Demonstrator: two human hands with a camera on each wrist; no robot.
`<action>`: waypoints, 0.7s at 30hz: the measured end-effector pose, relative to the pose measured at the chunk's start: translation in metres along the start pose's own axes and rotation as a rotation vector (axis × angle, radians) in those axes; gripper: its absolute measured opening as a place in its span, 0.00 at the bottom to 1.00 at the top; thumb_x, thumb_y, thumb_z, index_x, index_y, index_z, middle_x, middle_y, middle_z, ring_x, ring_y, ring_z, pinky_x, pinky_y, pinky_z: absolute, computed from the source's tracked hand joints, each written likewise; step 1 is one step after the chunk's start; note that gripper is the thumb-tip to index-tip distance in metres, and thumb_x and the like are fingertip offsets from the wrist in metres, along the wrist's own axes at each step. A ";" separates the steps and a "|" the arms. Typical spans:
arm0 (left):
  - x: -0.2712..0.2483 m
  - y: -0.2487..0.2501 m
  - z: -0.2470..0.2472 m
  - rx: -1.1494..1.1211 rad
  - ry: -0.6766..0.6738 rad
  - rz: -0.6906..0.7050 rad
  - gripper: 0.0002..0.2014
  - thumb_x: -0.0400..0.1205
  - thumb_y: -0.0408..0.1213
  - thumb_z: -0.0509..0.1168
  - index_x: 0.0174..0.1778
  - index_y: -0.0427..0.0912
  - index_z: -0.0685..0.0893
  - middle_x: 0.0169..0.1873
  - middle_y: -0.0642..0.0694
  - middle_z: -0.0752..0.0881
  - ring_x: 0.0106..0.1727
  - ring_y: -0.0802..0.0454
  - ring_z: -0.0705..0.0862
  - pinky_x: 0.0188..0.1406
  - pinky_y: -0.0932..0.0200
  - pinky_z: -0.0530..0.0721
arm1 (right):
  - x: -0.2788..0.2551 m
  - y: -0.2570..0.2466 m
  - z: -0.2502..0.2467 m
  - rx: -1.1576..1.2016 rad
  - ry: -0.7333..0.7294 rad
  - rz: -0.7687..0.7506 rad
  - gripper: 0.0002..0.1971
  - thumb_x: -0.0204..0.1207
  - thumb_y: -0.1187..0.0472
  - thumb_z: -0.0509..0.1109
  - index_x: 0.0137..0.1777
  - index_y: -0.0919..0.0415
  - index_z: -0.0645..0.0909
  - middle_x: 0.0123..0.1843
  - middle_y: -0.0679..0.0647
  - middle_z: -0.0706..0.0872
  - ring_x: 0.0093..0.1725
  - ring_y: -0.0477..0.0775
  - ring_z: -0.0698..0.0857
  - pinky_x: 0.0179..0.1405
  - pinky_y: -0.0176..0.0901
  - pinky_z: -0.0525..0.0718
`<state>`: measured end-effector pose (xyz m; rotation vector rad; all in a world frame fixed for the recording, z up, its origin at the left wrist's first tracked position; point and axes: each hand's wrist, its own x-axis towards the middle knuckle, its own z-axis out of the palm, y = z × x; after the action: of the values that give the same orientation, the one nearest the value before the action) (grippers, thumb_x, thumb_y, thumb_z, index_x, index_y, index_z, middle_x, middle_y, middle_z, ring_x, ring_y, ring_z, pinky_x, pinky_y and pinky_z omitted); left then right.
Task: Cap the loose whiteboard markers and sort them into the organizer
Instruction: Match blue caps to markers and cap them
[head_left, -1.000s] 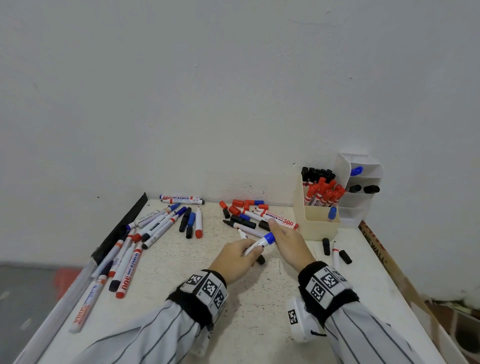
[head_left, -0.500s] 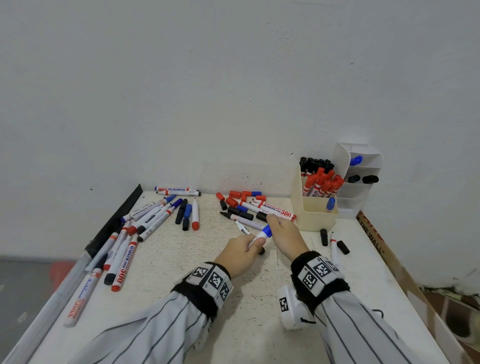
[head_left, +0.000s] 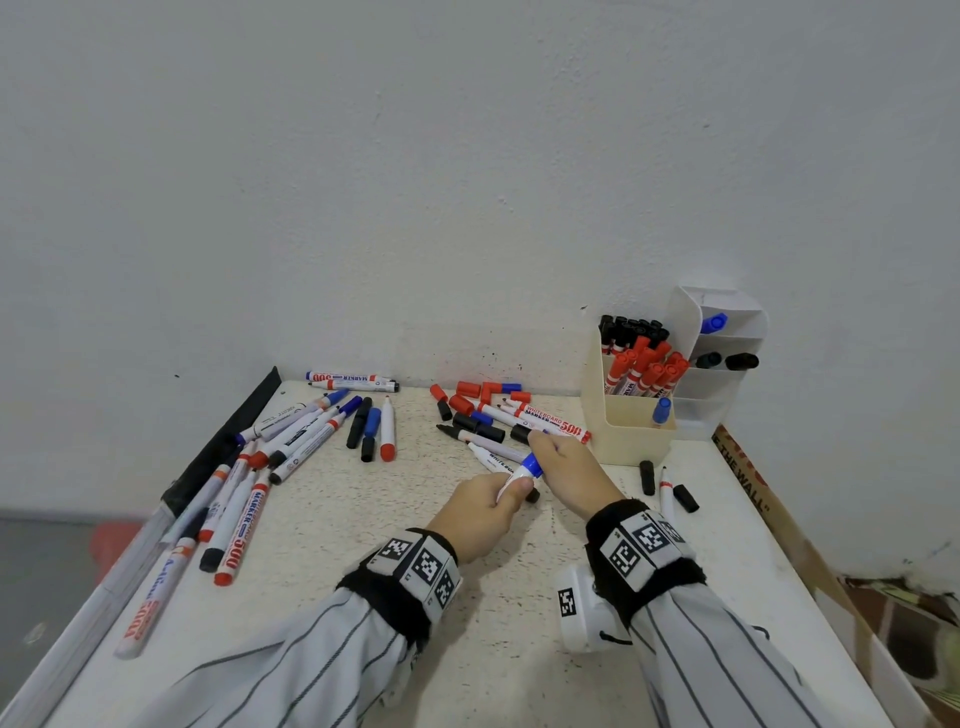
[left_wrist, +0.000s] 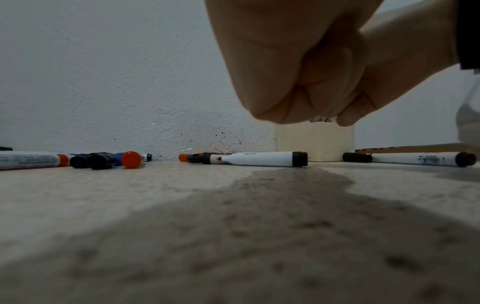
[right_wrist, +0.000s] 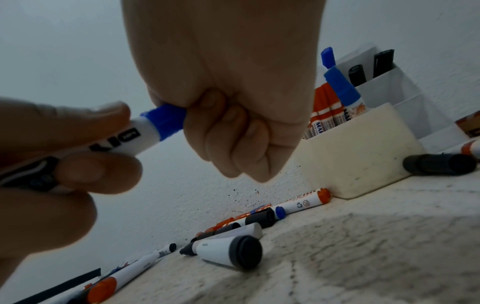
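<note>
1. A red-capped marker lying beside the cream organizer reads "WHITEBOARD MARKER 500".
2. A marker by the wall shows "MARKER 500", seen upside down.
3. A red marker at the left reads "MARKER 500".
4. An uncapped marker near the hands shows "WHITE BOA", the rest hidden.
5. The board at the table's right edge reads "THE WALL".
6. The wristbands carry square black-and-white code tags.
</note>
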<state>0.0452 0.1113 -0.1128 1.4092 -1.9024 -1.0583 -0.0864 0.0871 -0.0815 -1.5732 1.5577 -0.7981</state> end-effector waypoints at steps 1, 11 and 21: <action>0.000 0.000 0.000 -0.010 -0.018 -0.009 0.20 0.87 0.48 0.51 0.29 0.46 0.68 0.22 0.51 0.69 0.19 0.62 0.67 0.22 0.67 0.66 | -0.001 0.001 0.000 -0.002 -0.014 -0.003 0.20 0.84 0.56 0.53 0.28 0.57 0.64 0.27 0.52 0.65 0.28 0.49 0.64 0.30 0.44 0.63; 0.000 0.000 -0.001 -0.114 -0.056 -0.066 0.20 0.87 0.49 0.50 0.30 0.45 0.67 0.21 0.50 0.69 0.11 0.63 0.63 0.12 0.70 0.63 | 0.002 0.003 -0.001 -0.022 -0.087 -0.011 0.17 0.84 0.53 0.52 0.33 0.58 0.66 0.28 0.52 0.65 0.29 0.48 0.65 0.33 0.44 0.64; 0.006 -0.004 0.000 -0.084 0.012 -0.041 0.19 0.86 0.50 0.52 0.35 0.41 0.72 0.23 0.50 0.72 0.13 0.63 0.66 0.16 0.71 0.64 | 0.007 0.005 -0.005 -0.098 -0.123 -0.036 0.21 0.85 0.48 0.50 0.31 0.56 0.65 0.29 0.52 0.66 0.31 0.49 0.67 0.36 0.44 0.65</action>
<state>0.0460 0.1051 -0.1163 1.4093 -1.8061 -1.1331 -0.0932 0.0803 -0.0839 -1.6929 1.5025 -0.6402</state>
